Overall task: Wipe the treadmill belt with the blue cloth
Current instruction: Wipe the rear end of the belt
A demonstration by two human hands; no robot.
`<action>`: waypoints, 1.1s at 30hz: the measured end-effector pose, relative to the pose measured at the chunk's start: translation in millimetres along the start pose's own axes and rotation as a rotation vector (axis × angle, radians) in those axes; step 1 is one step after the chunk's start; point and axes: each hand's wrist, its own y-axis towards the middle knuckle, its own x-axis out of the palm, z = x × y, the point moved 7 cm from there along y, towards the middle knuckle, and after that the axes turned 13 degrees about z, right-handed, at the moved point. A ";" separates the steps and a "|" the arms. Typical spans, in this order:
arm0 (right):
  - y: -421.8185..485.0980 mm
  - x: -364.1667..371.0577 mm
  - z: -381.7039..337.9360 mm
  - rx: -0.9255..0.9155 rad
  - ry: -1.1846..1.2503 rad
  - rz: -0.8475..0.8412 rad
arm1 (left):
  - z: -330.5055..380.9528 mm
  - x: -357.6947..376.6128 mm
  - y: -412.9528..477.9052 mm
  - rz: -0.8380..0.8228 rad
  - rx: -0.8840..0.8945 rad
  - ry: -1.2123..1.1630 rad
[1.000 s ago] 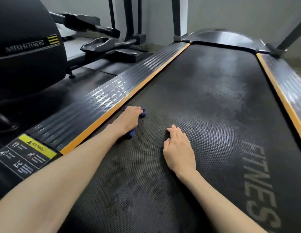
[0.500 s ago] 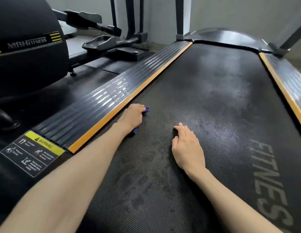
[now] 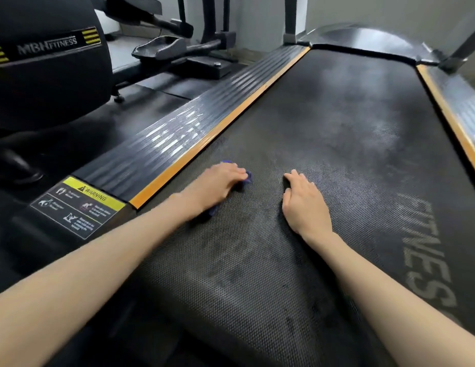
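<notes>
A dark, textured belt fills the centre and right of the frame, with dull grey smears across its middle and lower part. An orange-edged rail runs along its left side. At centre, the left hand presses the cloth onto the belt close to that rail, its grip curled over the bundle. The right hand lies flat nearby, fingers straight and holding nothing, seemingly as a brace.

To wipe well, I judge, press the cloth firmly and work in overlapping strokes from the rail toward the lettering at right.

Most of the cloth is hidden under the hand; only blue scraps show at the fingertips and wrist. The left hand is blurred. The belt's near end is cut off.
</notes>
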 end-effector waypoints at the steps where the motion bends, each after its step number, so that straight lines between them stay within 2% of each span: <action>1: -0.9 -0.8 0.3 0.005 0.009 -0.004 | -22.3 3.2 11.1 0.006 -0.144 0.043; 2: -1.2 -1.4 0.4 0.009 0.015 -0.003 | -34.1 6.4 16.6 0.010 -0.216 0.073; 4: 0.2 -1.3 0.2 0.009 0.014 0.003 | -21.3 8.5 13.6 -0.002 -0.170 0.072; 9: 0.8 0.4 -0.3 -0.006 -0.013 0.019 | 85.1 -8.5 -67.2 -0.139 0.242 -0.256; 12: 0.7 1.4 -0.6 -0.013 -0.020 0.009 | 91.5 -10.3 -77.5 -0.148 0.380 -0.273; 13: 1.1 1.4 -0.5 -0.015 -0.019 0.006 | 77.2 -7.7 -64.2 -0.118 0.347 -0.238; 14: 1.3 1.0 -0.1 -0.011 -0.015 0.001 | 53.2 -4.8 -44.1 -0.077 0.241 -0.194; 17: -0.8 0.6 -0.2 0.000 -0.006 -0.009 | -26.5 1.0 2.4 0.033 -0.221 -0.058; 18: -0.4 0.4 -0.2 0.000 -0.004 -0.005 | -33.3 5.0 8.0 0.040 -0.275 -0.008; 19: 0.7 0.2 0.4 0.001 -0.004 -0.001 | -26.5 6.2 10.5 0.029 -0.256 0.013; 25: 1.0 -3.3 -0.9 -0.007 -0.020 0.045 | 84.1 -8.1 -56.2 -0.257 0.292 -0.327; 27: 1.1 -2.8 -0.7 -0.008 -0.021 0.049 | 86.0 -9.3 -63.4 -0.296 0.410 -0.338; 29: 1.0 -0.5 -0.1 -0.012 -0.022 0.033 | 58.0 -4.4 -43.2 -0.238 0.343 -0.275; 33: -0.6 -0.2 1.9 0.005 -0.003 0.011 | -25.0 2.2 9.2 -0.010 -0.170 -0.090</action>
